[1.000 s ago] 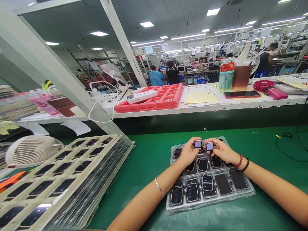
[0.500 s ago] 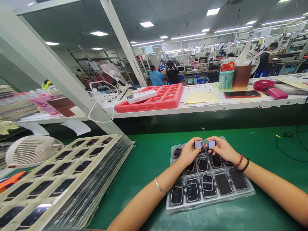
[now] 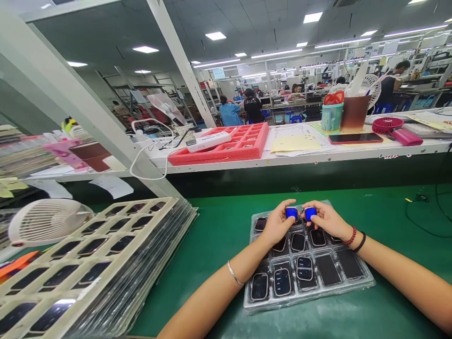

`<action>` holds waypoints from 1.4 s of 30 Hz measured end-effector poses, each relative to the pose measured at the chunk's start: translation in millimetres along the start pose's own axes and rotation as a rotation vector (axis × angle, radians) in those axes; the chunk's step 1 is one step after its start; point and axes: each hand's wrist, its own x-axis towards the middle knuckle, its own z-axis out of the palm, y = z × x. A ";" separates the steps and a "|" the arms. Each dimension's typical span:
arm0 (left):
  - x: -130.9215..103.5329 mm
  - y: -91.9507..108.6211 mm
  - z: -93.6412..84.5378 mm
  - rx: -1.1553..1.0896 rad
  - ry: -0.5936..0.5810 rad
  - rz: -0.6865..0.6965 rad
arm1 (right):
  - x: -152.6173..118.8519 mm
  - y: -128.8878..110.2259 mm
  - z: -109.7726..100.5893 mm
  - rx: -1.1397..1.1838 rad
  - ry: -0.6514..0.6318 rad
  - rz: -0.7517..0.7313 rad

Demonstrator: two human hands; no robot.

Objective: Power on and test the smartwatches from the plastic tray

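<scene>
- My left hand (image 3: 277,226) grips one blue-lit watch (image 3: 291,212); my right hand (image 3: 326,220) grips another (image 3: 310,213), over the far end of the clear tray (image 3: 353,285).
- Near-row watches show lit screens; most others sit dark.

Green-matted table (image 3: 226,226). Near centre, a clear plastic tray (image 3: 363,282) lies flat on it, its pockets holding smartwatch bodies. At the left, a tall stack of beige trays (image 3: 106,254) sits on the table, with a white desk fan (image 3: 45,219) just beside it. Black cable (image 3: 423,226) trails at the far right.
</scene>
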 end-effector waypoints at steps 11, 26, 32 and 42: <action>1.3 -3.1 -2.2 0.026 0.020 -0.005 | 0.9 5.7 -1.0 -0.013 -0.014 0.014; -0.5 4.9 0.8 -0.032 0.021 -0.065 | -0.2 3.3 -2.3 -0.003 -0.003 0.032; -1.3 7.3 -0.8 0.013 0.033 -0.076 | -1.0 1.7 -1.9 0.043 -0.002 0.055; 0.5 5.6 -1.3 0.016 0.039 -0.082 | -2.1 -1.7 0.4 0.070 0.009 0.023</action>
